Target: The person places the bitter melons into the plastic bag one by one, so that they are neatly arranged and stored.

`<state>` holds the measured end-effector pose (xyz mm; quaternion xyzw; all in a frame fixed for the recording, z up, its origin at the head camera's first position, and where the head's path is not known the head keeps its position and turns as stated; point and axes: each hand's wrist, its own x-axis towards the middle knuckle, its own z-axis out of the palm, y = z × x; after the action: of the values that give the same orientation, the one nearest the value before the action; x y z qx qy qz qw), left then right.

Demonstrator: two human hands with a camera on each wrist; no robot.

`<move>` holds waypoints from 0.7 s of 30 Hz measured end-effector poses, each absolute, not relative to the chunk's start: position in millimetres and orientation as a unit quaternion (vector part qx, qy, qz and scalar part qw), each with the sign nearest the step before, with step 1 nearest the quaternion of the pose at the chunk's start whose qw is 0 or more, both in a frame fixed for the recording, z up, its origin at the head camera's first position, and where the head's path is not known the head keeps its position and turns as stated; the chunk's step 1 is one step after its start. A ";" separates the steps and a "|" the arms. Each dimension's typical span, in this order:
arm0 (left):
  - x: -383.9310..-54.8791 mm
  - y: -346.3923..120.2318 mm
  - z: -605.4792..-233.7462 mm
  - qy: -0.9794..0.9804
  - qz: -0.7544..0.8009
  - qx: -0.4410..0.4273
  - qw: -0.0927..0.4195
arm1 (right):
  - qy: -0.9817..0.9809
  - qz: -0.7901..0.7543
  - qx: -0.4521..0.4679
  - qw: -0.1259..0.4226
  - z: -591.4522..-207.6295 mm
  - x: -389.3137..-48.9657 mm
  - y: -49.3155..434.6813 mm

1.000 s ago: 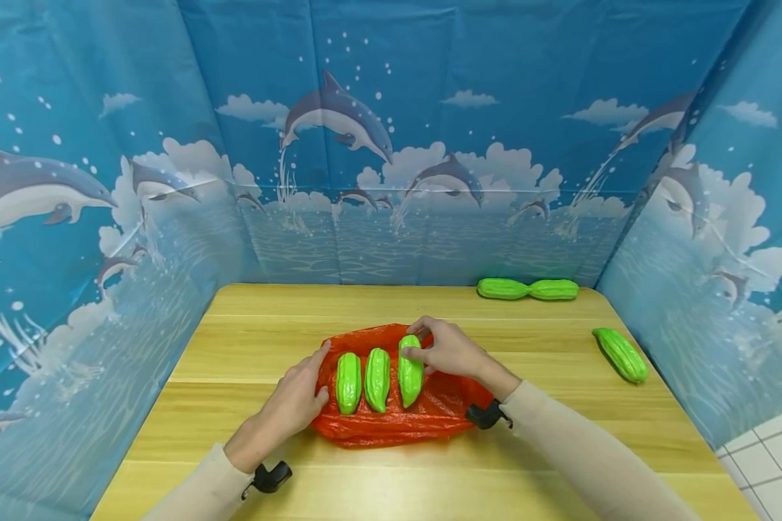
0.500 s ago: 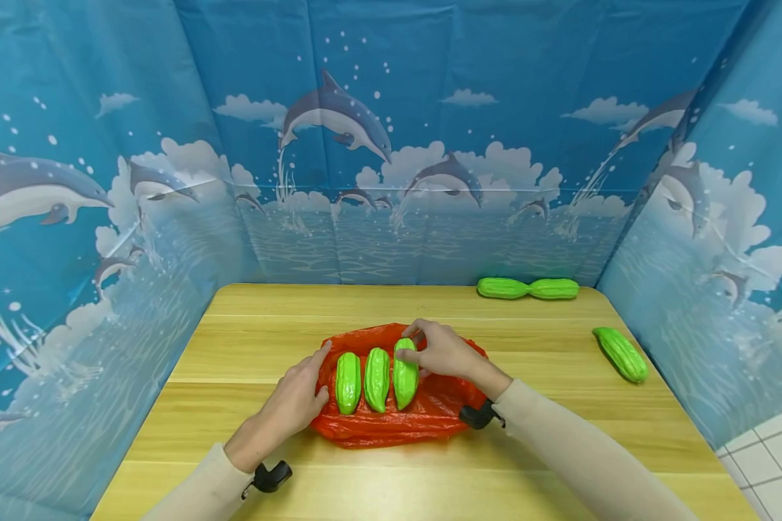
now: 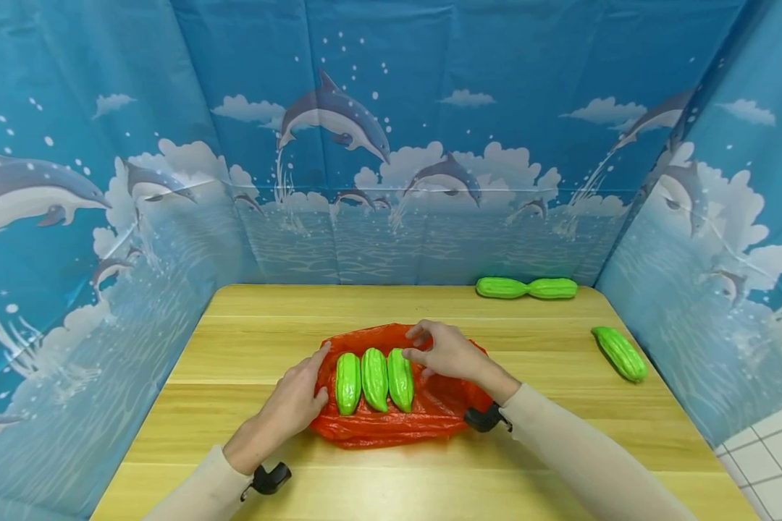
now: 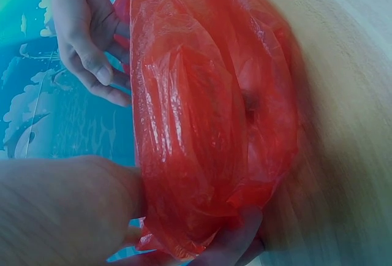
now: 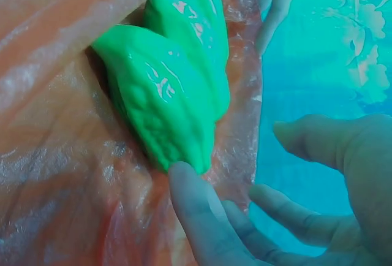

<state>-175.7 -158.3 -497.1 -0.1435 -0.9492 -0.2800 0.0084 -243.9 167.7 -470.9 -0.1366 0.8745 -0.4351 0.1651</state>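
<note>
An open red plastic bag (image 3: 397,434) lies on the table. Inside it, three green bitter melons sit side by side: the left one (image 3: 348,385), the middle one (image 3: 374,380) and the right one (image 3: 400,383). My left hand (image 3: 291,394) holds the bag's left end, thumb on the inner side and fingers along the outside. My right hand (image 3: 450,354) is just right of the right melon with fingers spread. In the right wrist view one fingertip is right at the end of that melon (image 5: 162,94). The bag wall (image 4: 190,125) hides the melons in the left wrist view.
Two more bitter melons (image 3: 502,288) (image 3: 552,289) lie end to end along the wooden table's (image 3: 254,311) back edge. Another bitter melon (image 3: 619,354) is near the right edge. A dolphin-printed blue curtain (image 3: 391,239) surrounds the table at the back and sides.
The right melon has moved left and down in the bag, now close against the middle one. My right hand has let go of it and drawn slightly right. The left hand stays put.
</note>
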 end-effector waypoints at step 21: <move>-174.9 -159.2 -496.2 -0.948 -0.284 -0.145 0.008 | 0.877 -0.440 -0.178 0.074 -447.2 -247.2 195.1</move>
<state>-174.9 -159.2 -496.2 -0.1449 -0.9477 -0.2841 0.0078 -247.2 195.1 -447.2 -0.1775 0.8771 -0.4401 0.0737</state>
